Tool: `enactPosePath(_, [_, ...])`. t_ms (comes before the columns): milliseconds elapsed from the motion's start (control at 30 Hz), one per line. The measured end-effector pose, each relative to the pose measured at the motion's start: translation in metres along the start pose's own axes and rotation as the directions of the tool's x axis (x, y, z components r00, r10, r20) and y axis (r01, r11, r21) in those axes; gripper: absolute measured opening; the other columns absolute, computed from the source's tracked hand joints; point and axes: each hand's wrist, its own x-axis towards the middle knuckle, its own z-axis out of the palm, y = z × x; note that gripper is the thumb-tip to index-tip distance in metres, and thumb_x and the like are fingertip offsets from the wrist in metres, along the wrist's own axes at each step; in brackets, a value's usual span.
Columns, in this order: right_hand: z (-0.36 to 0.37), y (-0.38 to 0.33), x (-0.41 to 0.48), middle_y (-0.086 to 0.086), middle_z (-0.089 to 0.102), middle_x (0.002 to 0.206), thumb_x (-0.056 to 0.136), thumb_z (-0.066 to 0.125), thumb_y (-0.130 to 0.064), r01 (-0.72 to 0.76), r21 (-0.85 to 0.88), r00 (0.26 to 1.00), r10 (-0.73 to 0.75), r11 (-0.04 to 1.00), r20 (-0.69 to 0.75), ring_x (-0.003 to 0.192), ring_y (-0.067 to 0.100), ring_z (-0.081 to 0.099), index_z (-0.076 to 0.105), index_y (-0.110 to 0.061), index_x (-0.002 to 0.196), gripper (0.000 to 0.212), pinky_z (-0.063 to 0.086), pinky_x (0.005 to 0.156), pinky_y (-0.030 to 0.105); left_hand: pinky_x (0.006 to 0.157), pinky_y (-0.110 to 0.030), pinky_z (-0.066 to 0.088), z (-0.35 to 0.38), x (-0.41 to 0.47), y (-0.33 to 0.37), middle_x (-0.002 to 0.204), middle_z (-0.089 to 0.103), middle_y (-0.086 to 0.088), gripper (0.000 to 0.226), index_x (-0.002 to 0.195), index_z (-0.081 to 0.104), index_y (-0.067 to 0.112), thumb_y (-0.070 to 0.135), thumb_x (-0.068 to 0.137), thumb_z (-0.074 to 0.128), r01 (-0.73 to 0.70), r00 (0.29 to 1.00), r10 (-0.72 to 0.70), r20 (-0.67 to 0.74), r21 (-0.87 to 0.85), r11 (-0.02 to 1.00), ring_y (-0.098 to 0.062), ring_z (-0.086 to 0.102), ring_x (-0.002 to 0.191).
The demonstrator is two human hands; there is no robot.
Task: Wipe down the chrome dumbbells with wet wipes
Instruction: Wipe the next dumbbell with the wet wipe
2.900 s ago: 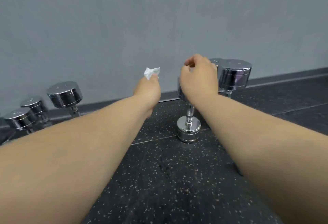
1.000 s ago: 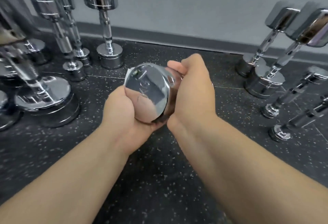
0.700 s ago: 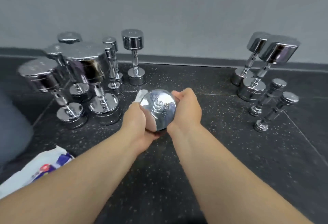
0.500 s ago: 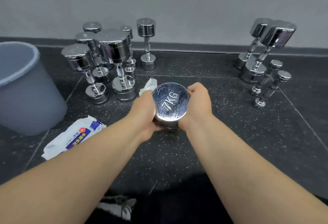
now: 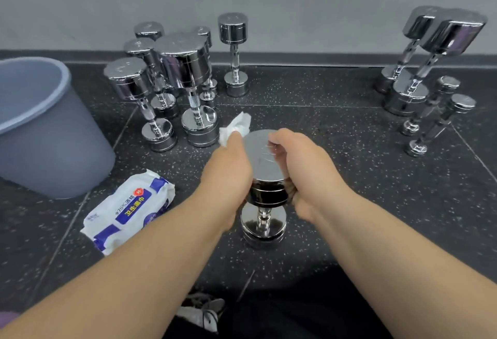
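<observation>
Both hands clasp the top head of the chrome dumbbell, upright on the floor: left hand grips a wet wipe against it, right hand curls round it. Compared with half a second ago, its lower head shows. Face marking now blurred; left fingers hidden.

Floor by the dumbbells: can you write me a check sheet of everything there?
Surface: dark speckled floor with seams.
Job's things: dumbbell upright between the hands; wipe; wipe pack lying to its left.
Clutter: bin at left; shoe at bottom edge.
Grips: left hand holds wipe at the dumbbell's top head; right hand grips that head.
Cables: nothing seen.
Surroundings: grey wall; more dumbbells standing in a left group and a right group.
</observation>
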Motion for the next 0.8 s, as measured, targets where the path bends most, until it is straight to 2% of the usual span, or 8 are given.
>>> enactPosePath(100, [-0.005,0.005,-0.002,-0.012,0.058,0.063,0.089,0.058,-0.027,0.012,0.020,0.999,-0.011,1.000,-0.030,0.043,0.000,0.053,0.062,-0.022,0.086,0.007,0.036,0.040,0.014,0.068,-0.033,0.036,0.000,-0.001,-0.001,0.099,0.062,0.001,0.049,0.127,0.058,0.018,0.043,0.102,0.025,-0.167,0.986,0.165,0.030,0.158,0.973,-0.012,0.051,0.078])
enactPosePath(200, [-0.009,0.006,-0.008,-0.013,0.061,0.063,0.092,0.057,-0.033,0.018,0.039,1.000,-0.018,0.999,0.003,0.051,0.005,0.057,0.062,-0.023,0.086,0.013,0.039,0.046,0.019,0.062,-0.021,0.034,-0.003,-0.006,-0.005,0.089,0.055,0.014,0.037,0.128,0.054,0.026,0.040,0.103,0.030,-0.263,0.964,0.245,0.107,0.211,0.941,0.002,0.048,0.078])
enactPosePath(300, [-0.008,0.009,-0.014,-0.020,0.064,0.071,0.096,0.053,-0.043,0.080,-0.022,0.996,-0.081,0.997,-0.023,0.057,-0.003,0.062,0.063,-0.030,0.095,0.017,0.042,0.059,0.022,0.061,-0.021,0.036,-0.009,-0.007,-0.005,0.087,0.058,0.010,0.024,0.116,0.053,0.030,0.039,0.103,0.035,-0.354,0.932,0.310,0.186,0.293,0.888,0.000,0.051,0.076])
enactPosePath(367, [-0.007,0.012,-0.019,-0.030,0.065,0.100,0.094,0.053,-0.047,0.239,-0.151,0.970,-0.244,0.959,-0.013,0.091,-0.007,0.065,0.062,-0.048,0.110,0.018,0.049,0.080,0.023,0.063,-0.021,0.039,-0.014,-0.012,-0.004,0.092,0.063,0.008,0.019,0.114,0.052,0.035,0.043,0.102,0.039,-0.396,0.913,0.334,0.234,0.315,0.863,-0.003,0.056,0.079])
enactPosePath(467, [-0.010,0.013,-0.035,-0.026,0.036,0.151,0.094,0.054,-0.038,0.427,-0.368,0.902,-0.416,0.826,0.115,0.137,-0.003,0.036,0.049,-0.067,0.123,0.040,0.034,0.111,0.026,0.070,-0.019,0.040,-0.022,-0.019,-0.005,0.112,0.063,0.014,0.040,0.130,0.043,0.039,0.052,0.093,0.052,-0.418,0.890,0.326,0.320,0.284,0.863,-0.001,0.058,0.096])
enactPosePath(633, [-0.018,0.012,-0.051,-0.021,0.059,0.133,0.094,0.062,-0.033,0.508,-0.493,0.857,-0.471,0.706,0.209,0.133,0.002,0.044,0.069,-0.043,0.114,0.023,0.034,0.114,0.036,0.092,-0.021,0.050,-0.039,-0.020,-0.019,0.111,0.066,0.023,0.085,0.129,0.032,0.053,0.032,0.068,0.087,-0.450,0.794,0.320,0.516,0.146,0.881,0.006,0.063,0.101])
enactPosePath(700, [-0.015,0.006,-0.051,-0.023,0.062,0.121,0.089,0.066,-0.040,0.526,-0.594,0.829,-0.523,0.608,0.200,0.124,0.000,0.049,0.066,-0.044,0.116,0.028,0.036,0.112,0.037,0.082,-0.011,0.049,-0.041,-0.022,-0.023,0.112,0.066,0.023,0.092,0.136,0.030,0.050,0.020,0.069,0.087,-0.522,0.761,0.353,0.544,0.190,0.831,0.008,0.063,0.098])
enactPosePath(800, [-0.003,-0.002,-0.048,-0.025,0.056,0.130,0.087,0.069,-0.039,0.625,-0.641,0.744,-0.590,0.446,0.314,0.132,0.003,0.042,0.061,-0.045,0.125,0.039,0.029,0.115,0.039,0.075,-0.017,0.051,-0.033,-0.022,-0.031,0.117,0.061,0.017,0.083,0.134,0.039,0.040,0.016,0.068,0.084,-0.627,0.735,0.468,0.491,0.227,0.745,0.003,0.062,0.095])
